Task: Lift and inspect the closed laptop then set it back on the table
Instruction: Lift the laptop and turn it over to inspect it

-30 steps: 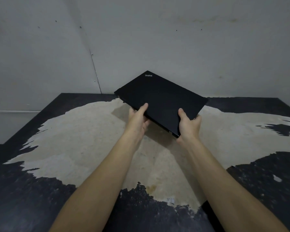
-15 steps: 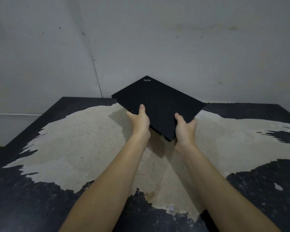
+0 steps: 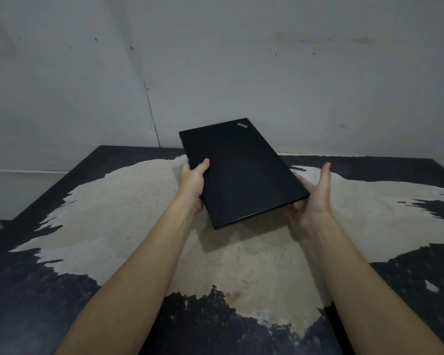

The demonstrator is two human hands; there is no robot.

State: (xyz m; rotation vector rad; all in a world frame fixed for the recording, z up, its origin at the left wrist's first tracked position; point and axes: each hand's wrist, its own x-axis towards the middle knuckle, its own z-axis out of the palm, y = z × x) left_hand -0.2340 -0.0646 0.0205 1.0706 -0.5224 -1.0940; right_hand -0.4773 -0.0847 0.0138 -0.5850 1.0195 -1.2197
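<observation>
Two bare forearms reach out over the table (image 3: 118, 226), its dark coating worn away to a pale patch in the middle. The left hand (image 3: 192, 183) clamps the laptop's left edge, thumb lying on the lid. The right hand (image 3: 312, 198) cups under the near right corner, palm up, fingers spread and thumb raised clear. The closed black laptop (image 3: 239, 172) hangs above the table, tilted, its logo corner toward the grey wall (image 3: 318, 85).
</observation>
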